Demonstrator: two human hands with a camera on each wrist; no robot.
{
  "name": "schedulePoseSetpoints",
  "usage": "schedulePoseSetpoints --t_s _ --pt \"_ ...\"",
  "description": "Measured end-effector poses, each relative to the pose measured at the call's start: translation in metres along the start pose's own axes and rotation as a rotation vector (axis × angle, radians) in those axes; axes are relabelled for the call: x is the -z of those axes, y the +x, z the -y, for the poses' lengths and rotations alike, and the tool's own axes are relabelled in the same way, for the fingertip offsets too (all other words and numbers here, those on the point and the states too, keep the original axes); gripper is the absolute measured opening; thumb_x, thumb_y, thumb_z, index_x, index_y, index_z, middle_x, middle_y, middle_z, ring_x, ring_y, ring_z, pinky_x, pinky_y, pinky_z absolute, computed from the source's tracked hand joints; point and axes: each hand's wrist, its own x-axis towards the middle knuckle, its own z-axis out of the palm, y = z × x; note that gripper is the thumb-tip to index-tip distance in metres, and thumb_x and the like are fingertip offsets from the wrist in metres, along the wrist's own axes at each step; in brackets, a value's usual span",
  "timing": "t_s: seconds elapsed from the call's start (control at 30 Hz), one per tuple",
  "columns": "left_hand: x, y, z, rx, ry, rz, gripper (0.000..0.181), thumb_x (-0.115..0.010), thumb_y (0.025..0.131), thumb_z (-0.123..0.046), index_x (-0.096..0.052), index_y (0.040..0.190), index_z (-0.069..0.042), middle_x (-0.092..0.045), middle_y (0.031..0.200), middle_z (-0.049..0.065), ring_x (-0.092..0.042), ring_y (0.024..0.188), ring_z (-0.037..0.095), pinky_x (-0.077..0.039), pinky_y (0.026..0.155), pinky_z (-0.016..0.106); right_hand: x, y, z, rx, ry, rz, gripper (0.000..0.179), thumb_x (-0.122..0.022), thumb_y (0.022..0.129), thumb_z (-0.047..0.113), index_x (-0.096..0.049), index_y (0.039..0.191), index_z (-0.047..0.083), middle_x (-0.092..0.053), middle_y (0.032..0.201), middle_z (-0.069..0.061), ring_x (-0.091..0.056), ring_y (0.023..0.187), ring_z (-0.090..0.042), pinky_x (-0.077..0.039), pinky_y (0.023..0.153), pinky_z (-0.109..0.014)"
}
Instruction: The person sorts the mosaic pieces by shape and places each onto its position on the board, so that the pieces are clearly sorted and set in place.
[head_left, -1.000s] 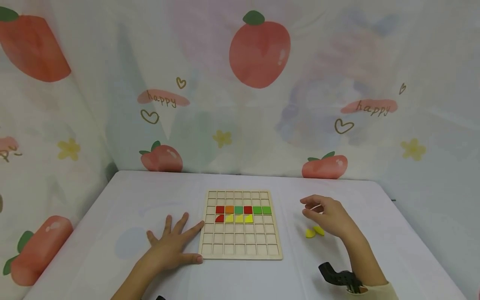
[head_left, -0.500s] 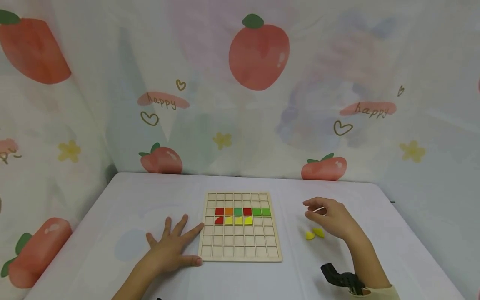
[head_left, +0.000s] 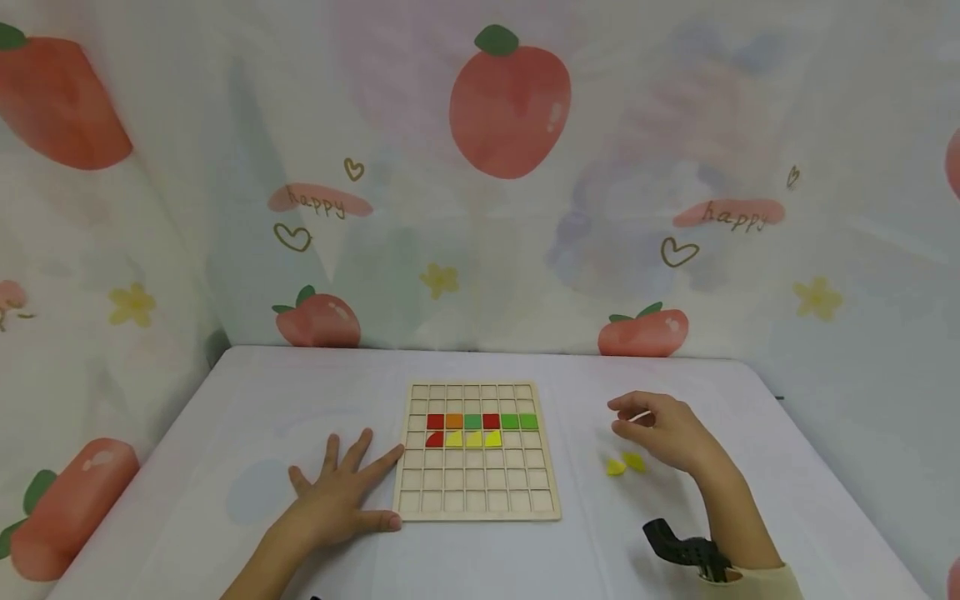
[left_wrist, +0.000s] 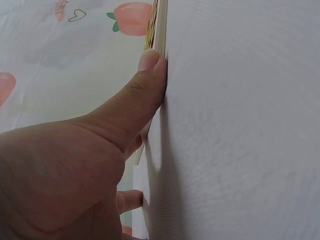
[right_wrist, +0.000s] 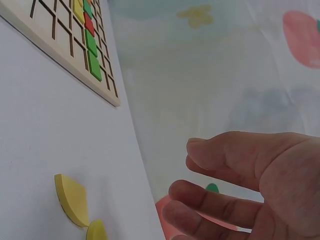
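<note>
A wooden grid board (head_left: 476, 479) lies on the white table. One row holds red (head_left: 435, 422), orange (head_left: 453, 422), teal (head_left: 472, 422) and green (head_left: 519, 422) square tiles. In the row below sit a red rounded piece (head_left: 437, 440) and several yellow pieces (head_left: 474, 440). My left hand (head_left: 333, 500) is spread flat beside the board, its thumb and index fingertip touching the left edge. Over the table to the right hovers my right hand (head_left: 667, 433), fingers loosely bent, with nothing seen in them. Two loose yellow petal-shaped pieces (right_wrist: 72, 199) lie below and left of it.
A white cloth (head_left: 480, 558) covers the table. Behind it hangs a patterned curtain (head_left: 405, 125) that also runs along the left side. A black wrist mount (head_left: 682, 550) sticks out from my right forearm.
My right hand has drifted slightly right, away from the loose yellow pieces. The left hand, board and tiles stay put; the head view shifts a little.
</note>
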Motion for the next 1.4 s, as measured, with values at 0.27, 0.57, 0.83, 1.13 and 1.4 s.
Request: schedulePoseSetpoints --t_s 0.27,0.57,0.83,1.13,1.4 --pt "0.002 -0.001 0.000 -0.007 0.000 0.003 0.099 -0.070 0.064 -0.078 -0.038 0.151 -0.043 -0.018 0.166 0.014 0.002 0.146 0.059 0.003 0.088 0.092 0.002 -0.001 -0.004 -0.028 0.010 0.056 0.034 -0.070 0.093 0.027 -0.068 0.123 0.009 -0.069 0.111 -0.007 -0.066 0.101 -0.027 -0.056 0.082 -0.044" --pt "0.003 -0.001 -0.002 -0.015 0.000 -0.003 0.097 -0.070 0.064 -0.077 -0.039 0.151 -0.045 -0.019 0.166 0.014 0.000 0.146 0.059 0.002 0.088 0.092 0.002 -0.002 -0.006 -0.030 0.020 0.107 0.032 -0.070 0.092 0.023 -0.069 0.121 0.008 -0.068 0.107 -0.005 -0.066 0.099 -0.025 -0.055 0.078 -0.040" --pt "0.004 -0.003 -0.003 -0.026 0.001 -0.019 0.098 -0.071 0.064 -0.076 -0.040 0.151 -0.043 -0.020 0.165 0.015 -0.002 0.145 0.061 0.002 0.087 0.092 -0.006 0.001 -0.005 -0.068 0.008 0.158 0.032 -0.073 0.089 0.021 -0.070 0.118 0.009 -0.066 0.102 -0.003 -0.064 0.096 -0.022 -0.054 0.075 -0.037" --pt "0.003 -0.004 -0.001 -0.024 -0.013 -0.019 0.097 -0.071 0.065 -0.075 -0.040 0.151 -0.044 -0.019 0.166 0.015 0.000 0.146 0.060 0.002 0.087 0.092 -0.018 0.005 0.000 -0.108 -0.003 0.216 0.030 -0.078 0.084 0.017 -0.072 0.112 0.009 -0.065 0.092 -0.001 -0.058 0.086 -0.019 -0.048 0.068 -0.033" --pt "0.003 -0.002 -0.001 -0.018 -0.014 -0.019 0.097 -0.071 0.064 -0.076 -0.039 0.150 -0.044 -0.019 0.166 0.014 0.001 0.147 0.058 0.001 0.088 0.092 -0.020 0.006 0.001 -0.106 -0.015 0.223 0.032 -0.081 0.081 0.015 -0.072 0.111 0.010 -0.065 0.093 -0.002 -0.058 0.086 -0.018 -0.050 0.069 -0.034"
